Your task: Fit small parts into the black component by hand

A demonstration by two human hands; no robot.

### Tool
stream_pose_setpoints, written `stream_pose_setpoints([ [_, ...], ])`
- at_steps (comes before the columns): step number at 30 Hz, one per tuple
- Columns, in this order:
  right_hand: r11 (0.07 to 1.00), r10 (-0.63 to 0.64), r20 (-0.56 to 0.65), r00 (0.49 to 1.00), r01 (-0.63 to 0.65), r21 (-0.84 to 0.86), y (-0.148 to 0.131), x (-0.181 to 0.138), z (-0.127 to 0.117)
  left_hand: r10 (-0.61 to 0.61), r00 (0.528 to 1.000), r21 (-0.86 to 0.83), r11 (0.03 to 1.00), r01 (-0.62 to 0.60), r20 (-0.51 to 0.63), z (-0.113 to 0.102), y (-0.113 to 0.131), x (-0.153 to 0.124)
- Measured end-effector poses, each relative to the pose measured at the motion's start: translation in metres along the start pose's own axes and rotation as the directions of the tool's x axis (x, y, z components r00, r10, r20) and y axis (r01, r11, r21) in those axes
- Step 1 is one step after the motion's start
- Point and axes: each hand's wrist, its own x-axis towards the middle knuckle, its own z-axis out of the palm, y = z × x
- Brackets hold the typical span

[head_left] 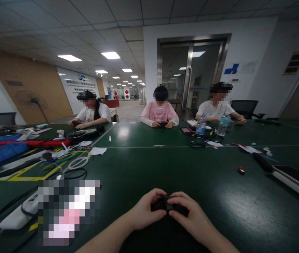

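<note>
Both my hands meet close to the near edge of the green table, around a small black object (167, 203) whose kind I cannot make out. My left hand (149, 209) grips its left side between thumb and fingers. On the other side my right hand (187, 212) pinches it, thumb below and fingertips on top. Dark parts show between the fingertips; the rest is covered by my fingers.
To the left lie a white power strip (20, 212), tangled cables (78, 163) and a blue tray (3, 154). A small red item (241, 170) and a large phone-like device (297, 179) are at right. Water bottles (223, 124) stand farther back. Three people sit opposite.
</note>
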Motion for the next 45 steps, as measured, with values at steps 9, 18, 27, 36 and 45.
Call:
stream_pose_setpoints([
  [9,1.000,-0.005,-0.006,1.000,0.005,0.018,0.0014,0.0003,0.0012,-0.023,0.999,-0.046,0.999,0.022,-0.025,0.0019,-0.0001,0.0009],
  [18,1.000,0.006,0.008,1.000,-0.006,0.005,-0.0028,-0.0008,-0.0005,-0.026,0.999,0.006,1.000,0.026,-0.019,0.0009,-0.0007,0.0011],
  [27,1.000,0.004,0.006,1.000,-0.004,0.006,-0.0009,-0.0004,0.0005,-0.036,0.999,-0.016,0.999,0.036,0.007,0.0005,0.0023,0.0008],
  [36,1.000,-0.031,-0.018,0.999,0.031,0.004,-0.0015,-0.0011,0.0001,-0.004,1.000,0.012,1.000,0.004,0.004,0.0000,0.0009,0.0009],
  [45,0.999,-0.034,-0.016,0.999,0.034,-0.002,-0.0004,-0.0006,0.0008,-0.009,1.000,0.055,0.998,0.011,-0.021,0.0002,0.0019,0.0009],
])
